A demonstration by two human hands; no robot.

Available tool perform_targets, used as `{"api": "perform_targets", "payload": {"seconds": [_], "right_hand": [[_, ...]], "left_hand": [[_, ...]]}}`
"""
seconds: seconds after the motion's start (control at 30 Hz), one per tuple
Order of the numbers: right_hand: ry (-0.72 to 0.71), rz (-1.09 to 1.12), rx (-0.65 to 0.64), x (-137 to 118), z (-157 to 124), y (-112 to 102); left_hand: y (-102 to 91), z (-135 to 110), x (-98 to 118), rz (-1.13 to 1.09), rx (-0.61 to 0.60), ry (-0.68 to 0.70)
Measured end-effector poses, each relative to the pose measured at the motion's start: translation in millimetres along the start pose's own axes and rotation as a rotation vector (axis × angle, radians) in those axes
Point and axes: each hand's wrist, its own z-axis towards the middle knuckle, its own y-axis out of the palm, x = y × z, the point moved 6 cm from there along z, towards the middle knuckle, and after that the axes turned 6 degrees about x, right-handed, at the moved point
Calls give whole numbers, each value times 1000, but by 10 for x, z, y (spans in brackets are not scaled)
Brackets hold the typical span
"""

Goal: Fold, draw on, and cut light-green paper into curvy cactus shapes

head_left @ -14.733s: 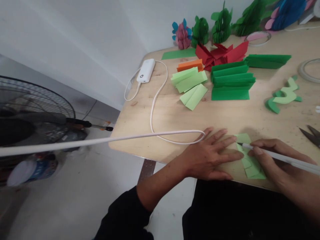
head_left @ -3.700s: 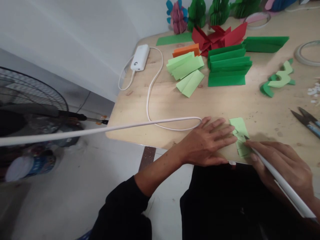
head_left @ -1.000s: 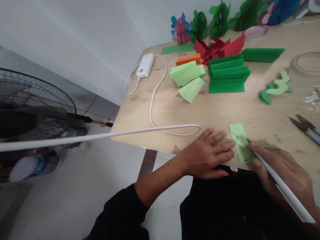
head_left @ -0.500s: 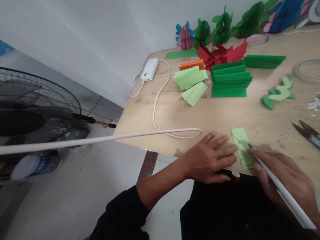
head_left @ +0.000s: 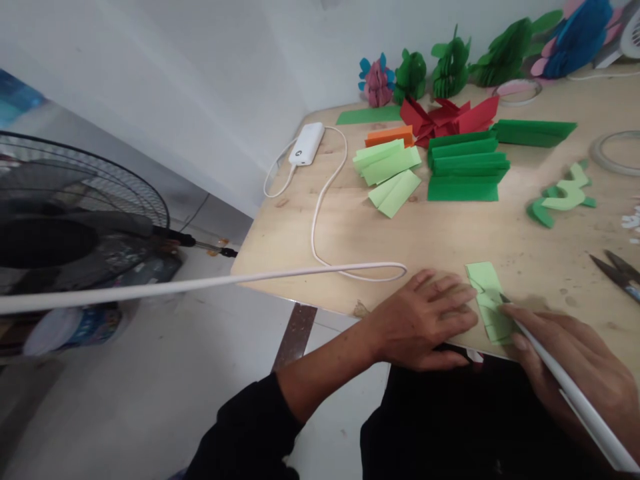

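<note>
A light green paper strip [head_left: 483, 273] with dark drawn lines lies at the table's near edge. My left hand [head_left: 423, 323] rests flat beside it, fingers spread, fingertips at the strip's left edge. My right hand [head_left: 583, 363] is closed around a white pen [head_left: 555, 377], its dark tip at the strip's right side. Farther back sit folded light green papers [head_left: 393, 167], folded dark green papers [head_left: 465, 170] and an orange folded piece [head_left: 387, 137]. Wavy green cut pieces [head_left: 565, 195] lie to the right.
A white cable [head_left: 250, 274] runs from a white power bank [head_left: 307, 144] and crosses left of my hand. Scissors [head_left: 617, 275] lie at the right, near a tape roll [head_left: 597, 157]. Red folded paper [head_left: 450, 120] and paper figures [head_left: 410, 77] stand behind. A fan [head_left: 75, 207] is at left.
The view has shifted a little, so the table's things appear slightly lower and farther right. Both hands keep nearly the same place at the strip, with the pen tip still at its right side.
</note>
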Motion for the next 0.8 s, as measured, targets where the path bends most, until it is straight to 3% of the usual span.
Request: {"api": "perform_targets", "payload": {"seconds": [0.8], "right_hand": [[16,9,-14,9,-34,24]], "left_hand": [[38,-21,20,9,-54,20]]}}
